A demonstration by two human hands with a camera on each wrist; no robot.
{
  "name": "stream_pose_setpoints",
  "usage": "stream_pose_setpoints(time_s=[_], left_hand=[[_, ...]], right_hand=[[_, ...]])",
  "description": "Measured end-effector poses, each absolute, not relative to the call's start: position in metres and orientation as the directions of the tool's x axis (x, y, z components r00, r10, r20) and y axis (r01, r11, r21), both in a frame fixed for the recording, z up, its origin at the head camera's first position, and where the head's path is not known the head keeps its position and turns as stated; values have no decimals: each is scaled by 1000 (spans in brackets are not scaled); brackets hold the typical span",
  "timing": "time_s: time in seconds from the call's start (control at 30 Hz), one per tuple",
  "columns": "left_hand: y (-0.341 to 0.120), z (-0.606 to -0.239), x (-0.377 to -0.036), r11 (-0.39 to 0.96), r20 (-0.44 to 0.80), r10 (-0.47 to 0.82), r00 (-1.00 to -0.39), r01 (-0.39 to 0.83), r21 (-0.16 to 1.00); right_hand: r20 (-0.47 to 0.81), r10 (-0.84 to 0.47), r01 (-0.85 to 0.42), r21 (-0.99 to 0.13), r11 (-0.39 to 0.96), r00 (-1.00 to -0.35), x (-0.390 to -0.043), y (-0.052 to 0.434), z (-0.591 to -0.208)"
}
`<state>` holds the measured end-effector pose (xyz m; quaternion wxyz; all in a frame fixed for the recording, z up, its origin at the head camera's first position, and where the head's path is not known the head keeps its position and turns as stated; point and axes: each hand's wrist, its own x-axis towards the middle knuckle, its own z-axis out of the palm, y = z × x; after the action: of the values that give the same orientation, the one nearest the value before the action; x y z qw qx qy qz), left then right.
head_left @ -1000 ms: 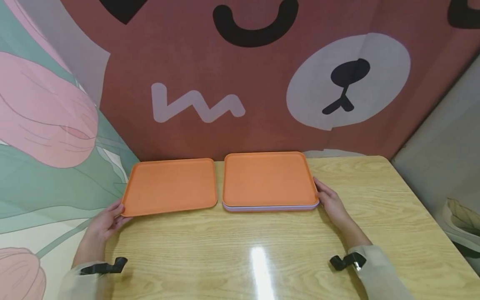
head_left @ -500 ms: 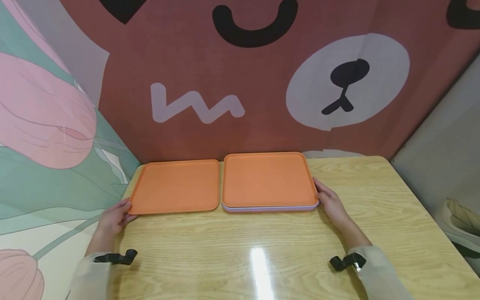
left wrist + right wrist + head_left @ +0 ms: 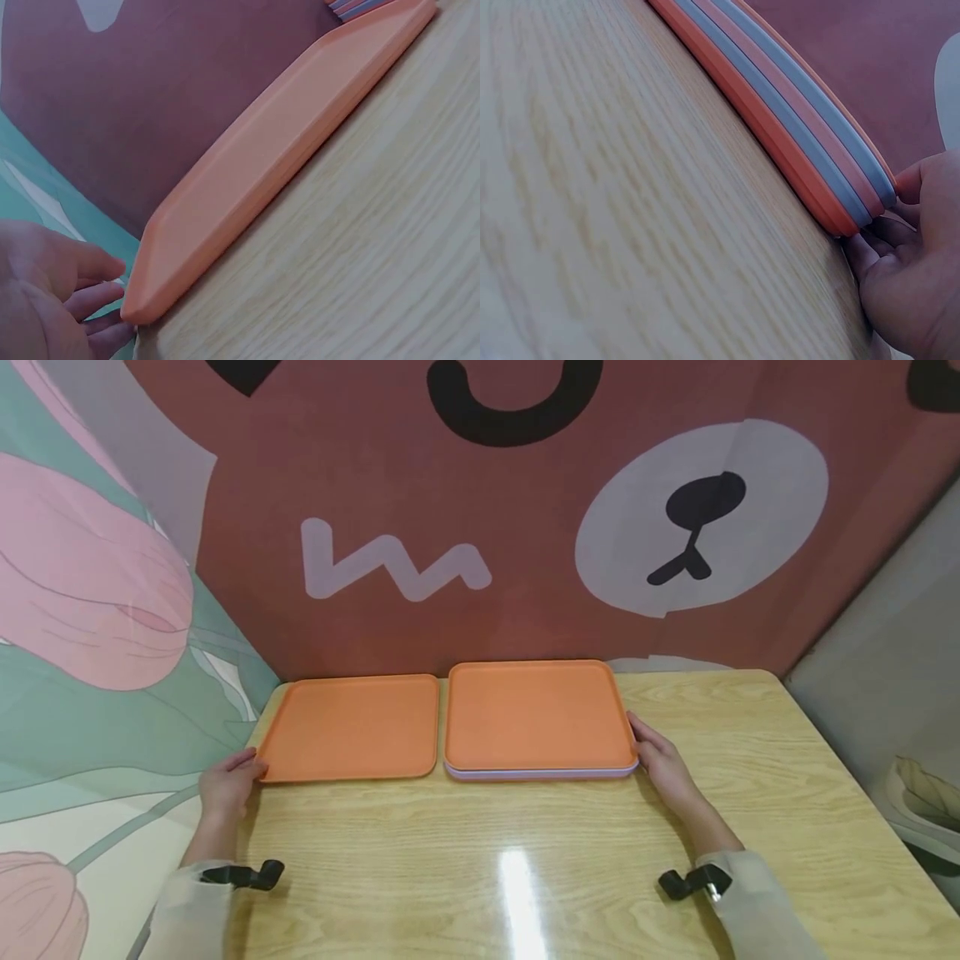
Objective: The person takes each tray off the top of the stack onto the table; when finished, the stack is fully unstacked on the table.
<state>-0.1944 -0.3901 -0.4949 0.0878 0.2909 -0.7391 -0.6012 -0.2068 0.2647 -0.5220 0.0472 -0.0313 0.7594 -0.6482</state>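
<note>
A single orange tray [image 3: 348, 727] lies flat on the wooden table at the left. My left hand [image 3: 227, 782] is at its near left corner, fingertips right at the rim. The left wrist view shows the thumb and fingers [image 3: 97, 300] loosely extended beside that corner, not wrapped round it. To the right lies a stack of trays [image 3: 540, 718] with an orange one on top. Its layered edges [image 3: 802, 127] show orange, grey-blue and pink in the right wrist view. My right hand [image 3: 667, 772] touches the stack's right side near the front corner with its fingertips.
A narrow gap separates the single tray from the stack. Behind the table [image 3: 420, 860] stands a brown wall covering [image 3: 525, 635] with a bear's face. A flower-patterned covering [image 3: 97, 610] borders the left side. A pale shoe-like item [image 3: 922, 810] sits beyond the right edge.
My left hand has moved the single tray rightward, closer to the stack, and its tilted near left corner now lies flat. The fingers have loosened there. My right hand stays against the stack.
</note>
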Motion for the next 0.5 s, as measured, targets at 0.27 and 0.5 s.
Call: stream_pose_setpoints(time_s=[0.27, 0.5], left_hand=[[-372, -476, -189, 200, -84, -588, -805, -245, 949], [-314, -457, -188, 235, 62, -378, -924, -31, 971]], right_hand=[[-14, -120, -5, -988, 152, -993, -209, 265, -522], [-12, -137, -8, -990, 140, -991, -208, 266, -524]])
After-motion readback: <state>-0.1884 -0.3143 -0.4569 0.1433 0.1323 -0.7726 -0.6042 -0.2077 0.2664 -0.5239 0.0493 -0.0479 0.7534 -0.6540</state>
